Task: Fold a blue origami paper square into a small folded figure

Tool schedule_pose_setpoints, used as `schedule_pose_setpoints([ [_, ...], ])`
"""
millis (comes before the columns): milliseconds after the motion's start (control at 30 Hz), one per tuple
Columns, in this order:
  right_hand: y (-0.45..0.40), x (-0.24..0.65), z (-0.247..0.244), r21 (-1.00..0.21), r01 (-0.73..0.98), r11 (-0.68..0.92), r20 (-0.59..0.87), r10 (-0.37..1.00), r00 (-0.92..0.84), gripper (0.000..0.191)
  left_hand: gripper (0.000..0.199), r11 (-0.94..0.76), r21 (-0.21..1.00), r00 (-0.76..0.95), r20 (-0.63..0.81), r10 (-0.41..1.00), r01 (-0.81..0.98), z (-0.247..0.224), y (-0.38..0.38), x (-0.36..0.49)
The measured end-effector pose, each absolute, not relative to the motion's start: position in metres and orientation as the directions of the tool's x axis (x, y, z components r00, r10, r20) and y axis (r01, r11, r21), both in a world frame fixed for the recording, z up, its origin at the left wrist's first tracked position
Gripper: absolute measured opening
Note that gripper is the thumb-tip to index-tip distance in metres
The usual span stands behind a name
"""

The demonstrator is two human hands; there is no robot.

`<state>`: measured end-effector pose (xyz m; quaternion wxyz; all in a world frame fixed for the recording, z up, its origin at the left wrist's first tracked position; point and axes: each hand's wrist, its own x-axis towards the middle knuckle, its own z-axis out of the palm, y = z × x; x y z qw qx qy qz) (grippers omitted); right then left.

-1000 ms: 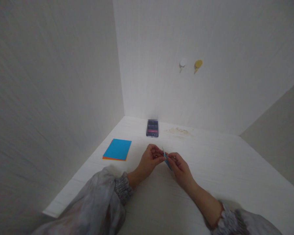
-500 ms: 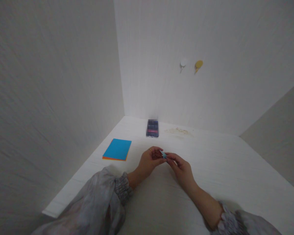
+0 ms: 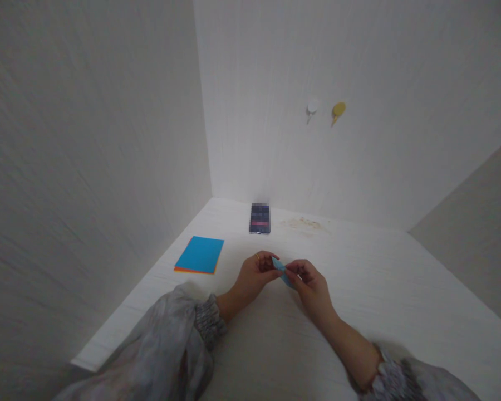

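Observation:
Between my two hands is a small piece of folded light-blue paper [image 3: 286, 280], tilted and partly covered by my fingers. My left hand [image 3: 253, 275] pinches it from the left with thumb and fingers; a ring shows on one finger. From the right, my right hand [image 3: 311, 284] grips the same paper between thumb and index finger. Both hands are closed on it, close together above the white table [image 3: 271, 345]. The exact folds are too small to make out.
A stack of square paper [image 3: 200, 255], blue on top with orange beneath, lies left of my hands. Farther back is a phone [image 3: 259, 219] with a blurred screen. Stains [image 3: 307, 223] mark the table near the back wall, which carries a white hook [image 3: 312, 108] and a yellow hook [image 3: 338, 109].
More of the light-blue paper shows now, with a part hanging down between my hands. The fingers of my right hand have shifted slightly on it. The other things have stayed put.

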<state>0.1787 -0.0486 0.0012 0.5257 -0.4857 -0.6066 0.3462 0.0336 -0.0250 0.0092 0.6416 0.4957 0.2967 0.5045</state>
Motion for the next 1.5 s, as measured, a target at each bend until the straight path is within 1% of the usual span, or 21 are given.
schedule_pose_setpoints([
  [167,-0.047,0.18,-0.001,-0.938,0.186,0.291,0.301,0.953,0.024,0.013,0.029,0.026,0.94,0.347,0.099,0.933,-0.34,0.008,-0.025,0.033],
  [233,-0.046,0.182,0.001,-0.934,0.213,0.286,0.294,0.956,0.005,0.012,0.029,0.031,0.938,0.354,0.1,0.93,-0.345,0.008,-0.024,0.033],
  [300,-0.047,0.185,0.006,-0.915,0.265,0.304,0.3,0.952,-0.056,0.011,0.032,0.048,0.93,0.364,0.095,0.927,-0.364,0.009,-0.024,0.032],
  [433,-0.051,0.191,0.02,-0.817,0.361,0.45,0.362,0.887,-0.286,0.014,0.036,0.097,0.91,0.378,0.069,0.923,-0.402,0.009,-0.022,0.032],
  [567,-0.053,0.195,0.024,-0.723,0.393,0.567,0.431,0.816,-0.385,0.019,0.036,0.127,0.895,0.392,0.057,0.918,-0.427,0.008,-0.021,0.031],
  [700,-0.053,0.198,0.021,-0.62,0.36,0.697,0.492,0.703,-0.514,0.026,0.037,0.151,0.894,0.402,0.035,0.915,-0.421,0.008,-0.021,0.031],
  [800,-0.051,0.201,0.02,-0.569,0.356,0.741,0.511,0.658,-0.553,0.027,0.038,0.181,0.895,0.418,0.007,0.908,-0.408,0.008,-0.021,0.03],
  [933,-0.048,0.203,0.02,-0.577,0.341,0.743,0.503,0.651,-0.568,0.023,0.042,0.222,0.901,0.43,-0.044,0.902,-0.374,0.007,-0.02,0.029],
  [1100,-0.048,0.204,0.022,-0.627,0.342,0.7,0.456,0.686,-0.567,0.021,0.045,0.245,0.906,0.424,-0.083,0.902,-0.345,0.009,-0.021,0.029],
  [1333,-0.049,0.204,0.026,-0.671,0.341,0.658,0.393,0.706,-0.589,0.032,0.046,0.278,0.898,0.396,-0.13,0.909,-0.342,0.007,-0.021,0.031],
  [1500,-0.046,0.204,0.019,-0.679,0.353,0.644,0.4,0.727,-0.558,0.026,0.048,0.258,0.905,0.379,-0.119,0.918,-0.339,0.003,-0.018,0.03],
])
